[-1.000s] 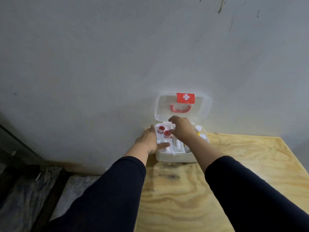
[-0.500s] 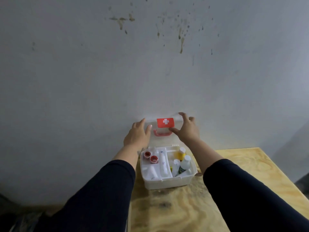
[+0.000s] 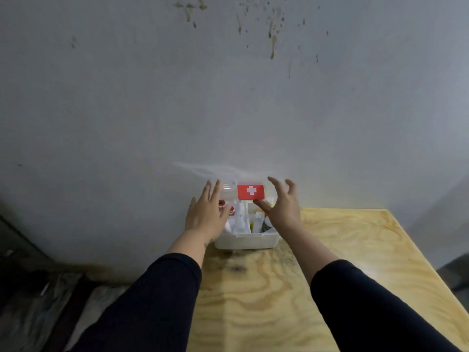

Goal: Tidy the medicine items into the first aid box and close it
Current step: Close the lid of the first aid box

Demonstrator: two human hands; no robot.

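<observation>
The white first aid box [image 3: 245,242] stands on the wooden table against the wall, with small bottles and tubes [image 3: 259,222] and red-capped jars [image 3: 229,210] sorted in its compartments. Its clear lid [image 3: 229,189] with a red cross label [image 3: 251,192] is tilted forward over the box and blurred by motion. My left hand [image 3: 206,215] lies flat against the lid's left side, fingers straight. My right hand [image 3: 283,207] holds the lid's right side, thumb under the label and fingers curled over the top edge.
The plywood table [image 3: 342,262] runs to the right and towards me. A grey stained wall [image 3: 228,97] rises directly behind the box. Left of the table there is a drop to a dark floor [image 3: 38,301].
Both hands left the box's compartments and went up to the upright lid. The lid has since swung forward and down over the contents.
</observation>
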